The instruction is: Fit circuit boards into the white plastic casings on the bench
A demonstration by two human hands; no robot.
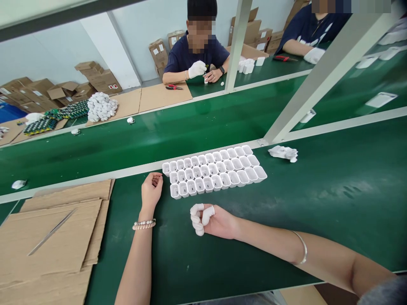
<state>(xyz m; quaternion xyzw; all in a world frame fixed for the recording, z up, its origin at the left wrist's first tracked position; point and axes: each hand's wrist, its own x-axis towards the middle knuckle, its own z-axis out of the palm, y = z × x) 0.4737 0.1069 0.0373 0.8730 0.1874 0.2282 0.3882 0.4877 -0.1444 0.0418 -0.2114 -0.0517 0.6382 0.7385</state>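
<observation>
The white cups [213, 170] stand in three close rows on the green table [267, 264], just before the pale rail [133, 168], with their open tops upward; small dark slots are visible inside many of them; the left hand [151, 189] rests just beside the left end of these rows, its fingers bent loosely toward the palm, and I cannot tell whether something is pinched there; the right hand [211, 221] is in front of the nearest row, apart from it, its thumb and fingers in white covers and curled toward each other, but whether they hold something I also cannot tell; to the right of the cups lies a crumpled white item [282, 153]; at the left are cardboard sheets [44, 264] with a thin metal strip [52, 232] lying aslant on top; across the table, a co-worker's gloved hand [197, 69] is raised near red-handled pliers [174, 87].
</observation>
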